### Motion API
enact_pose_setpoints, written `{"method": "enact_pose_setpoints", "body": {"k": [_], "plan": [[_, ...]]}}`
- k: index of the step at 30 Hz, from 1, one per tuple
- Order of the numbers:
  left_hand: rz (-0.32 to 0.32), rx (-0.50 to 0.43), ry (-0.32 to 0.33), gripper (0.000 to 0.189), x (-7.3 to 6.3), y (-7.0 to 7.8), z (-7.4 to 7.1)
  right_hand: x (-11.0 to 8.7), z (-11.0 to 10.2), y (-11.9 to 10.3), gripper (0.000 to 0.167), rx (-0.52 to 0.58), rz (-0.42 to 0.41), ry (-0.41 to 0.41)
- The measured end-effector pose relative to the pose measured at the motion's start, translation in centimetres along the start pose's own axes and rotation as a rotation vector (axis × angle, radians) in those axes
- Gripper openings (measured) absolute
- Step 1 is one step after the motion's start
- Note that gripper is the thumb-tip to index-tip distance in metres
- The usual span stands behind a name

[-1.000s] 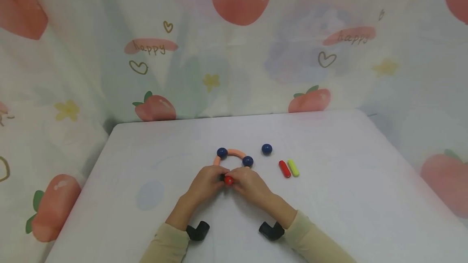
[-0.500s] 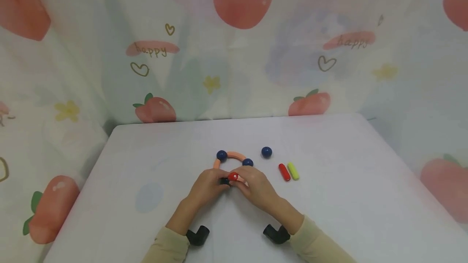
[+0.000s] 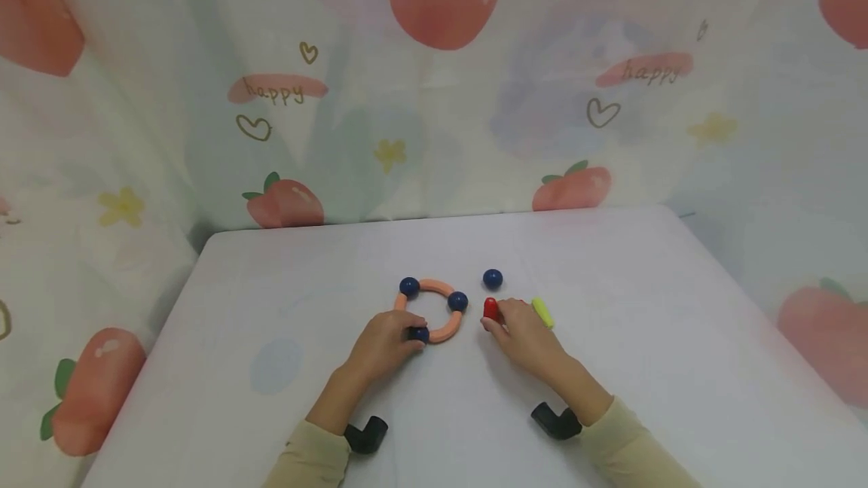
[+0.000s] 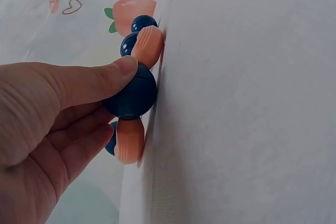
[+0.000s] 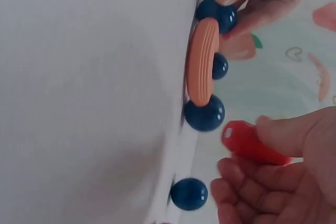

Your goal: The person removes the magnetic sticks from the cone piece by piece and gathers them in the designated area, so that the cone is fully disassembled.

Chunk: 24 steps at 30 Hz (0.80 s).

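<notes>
Red rod [image 3: 490, 309], pinched by your right hand [image 3: 530, 337] just right of the ring [image 3: 446, 329] whose near blue ball [image 3: 420, 335] your left hand [image 3: 385, 340] pinches, could drop should that right-hand hold loosen.

Four blue balls [image 3: 493, 279], three orange bends [image 3: 447, 328], two red sticks [image 3: 490, 309], one yellow stick [image 3: 542, 312], two hands [image 3: 383, 341], two black things [image 3: 368, 437], one table [image 3: 610, 269]

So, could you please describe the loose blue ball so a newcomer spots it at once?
On the white table, look just beyond the right hand. The dark blue ball there lies by itself, while the other three sit in the peach ring.
</notes>
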State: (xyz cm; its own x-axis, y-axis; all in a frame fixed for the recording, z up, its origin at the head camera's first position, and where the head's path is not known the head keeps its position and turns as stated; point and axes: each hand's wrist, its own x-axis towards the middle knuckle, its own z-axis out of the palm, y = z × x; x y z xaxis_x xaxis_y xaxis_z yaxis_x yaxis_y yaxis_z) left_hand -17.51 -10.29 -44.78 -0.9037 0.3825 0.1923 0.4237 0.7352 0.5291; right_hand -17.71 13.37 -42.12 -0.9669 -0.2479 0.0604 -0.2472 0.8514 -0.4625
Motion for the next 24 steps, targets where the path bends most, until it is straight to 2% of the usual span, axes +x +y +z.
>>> {"method": "enact_pose_setpoints", "body": {"k": [3,11,18,24], "plan": [[-0.004,-0.013,-0.006,0.033,0.0,0.0,-0.1,0.1,-0.4,0.7,0.024,-0.076,0.040,-0.053],[-0.006,-0.012,-0.010,0.033,0.0,0.1,-0.2,-0.3,-0.3,1.5,0.028,-0.172,0.096,-0.087],[-0.027,-0.009,-0.016,0.034,0.0,0.2,-0.2,-0.3,-0.1,2.3,0.033,-0.242,0.116,-0.030],[-0.018,-0.006,-0.011,0.034,0.0,0.1,-0.2,-0.3,-0.1,2.4,0.034,-0.284,0.130,-0.017]]}}
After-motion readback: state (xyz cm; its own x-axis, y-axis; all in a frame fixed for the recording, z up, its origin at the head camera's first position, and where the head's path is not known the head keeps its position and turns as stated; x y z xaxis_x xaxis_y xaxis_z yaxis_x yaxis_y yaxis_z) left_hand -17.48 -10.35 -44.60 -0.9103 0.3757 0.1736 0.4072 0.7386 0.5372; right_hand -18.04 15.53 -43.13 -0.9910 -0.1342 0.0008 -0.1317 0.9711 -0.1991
